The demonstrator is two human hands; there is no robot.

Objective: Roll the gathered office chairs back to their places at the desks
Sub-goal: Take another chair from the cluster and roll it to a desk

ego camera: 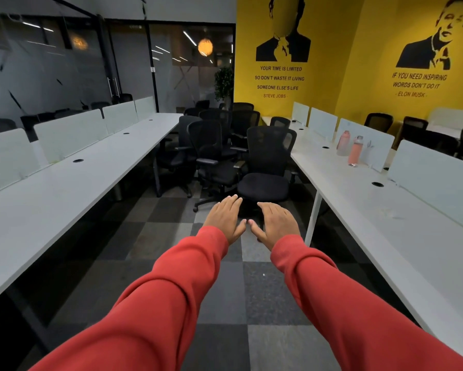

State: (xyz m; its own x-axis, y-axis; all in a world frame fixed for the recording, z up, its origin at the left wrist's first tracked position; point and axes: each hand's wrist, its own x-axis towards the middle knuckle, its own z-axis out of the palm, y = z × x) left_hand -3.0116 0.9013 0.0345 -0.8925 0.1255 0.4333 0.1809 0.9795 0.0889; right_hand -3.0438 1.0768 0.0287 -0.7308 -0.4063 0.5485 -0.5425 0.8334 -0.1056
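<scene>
In the head view, both arms in red sleeves stretch forward into the centre of the frame. The left hand (pixel 226 218) and right hand (pixel 277 223) lie flat, palms down, fingers straight and together, thumbs nearly meeting. They hold nothing and touch nothing.

The gathered chairs (pixel 214 140) stand bunched in the aisle at centre frame, between the left desk (pixel 91 178) and the right desk (pixel 358 188), packed touching one another. The nearest chair (pixel 265 167) sits at the front of the bunch, just beyond the fingertips in the picture.

By my reading the task is barely begun, if at all: no chair stands along the near desk edges on either side of the aisle, and the whole bunch remains to be rolled out.

The nearest chair faces the camera, seat front toward the lower frame, backrest upright behind it, so its long axis runs vertically. The bunch as a whole stretches along the aisle, from centre frame toward the upper centre. The chair beside it, left of centre, is turned somewhat rightward.
</scene>
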